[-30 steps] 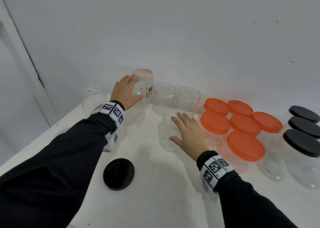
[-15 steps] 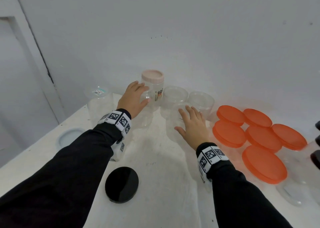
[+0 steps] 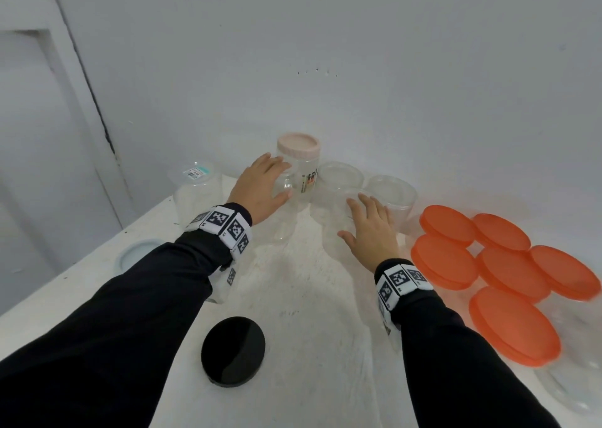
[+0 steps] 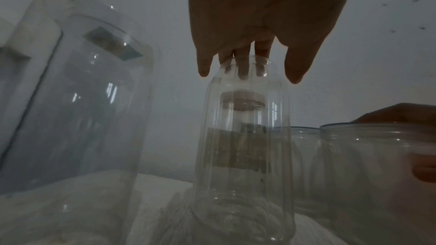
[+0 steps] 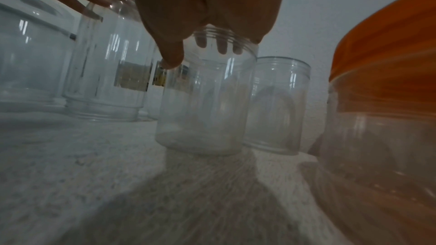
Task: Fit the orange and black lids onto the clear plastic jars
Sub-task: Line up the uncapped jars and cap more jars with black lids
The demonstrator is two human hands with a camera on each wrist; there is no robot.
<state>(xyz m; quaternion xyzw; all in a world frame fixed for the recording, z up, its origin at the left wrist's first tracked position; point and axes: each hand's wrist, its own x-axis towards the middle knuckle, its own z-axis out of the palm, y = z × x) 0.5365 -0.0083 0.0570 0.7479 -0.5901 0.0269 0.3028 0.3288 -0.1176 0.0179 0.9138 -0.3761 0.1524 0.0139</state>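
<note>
Left hand (image 3: pixel 260 188) spread over the top of an upturned clear jar (image 4: pixel 243 156), fingers straight, fingertips (image 4: pixel 204 71) on its upper edge. Right hand (image 3: pixel 371 229) spread likewise over an open upright jar (image 5: pixel 205 100), fingertips (image 5: pixel 172 59) at the rim. Close behind: a pink-lidded jar (image 3: pixel 298 164) and two more open jars (image 3: pixel 389 191). Off right, jars capped in orange lids (image 3: pixel 513 325), crowded together. Loose black lid (image 3: pixel 233 351) lying flat near the left sleeve. White table (image 3: pixel 312 297), bare white wall (image 3: pixel 358 69) beyond.
</note>
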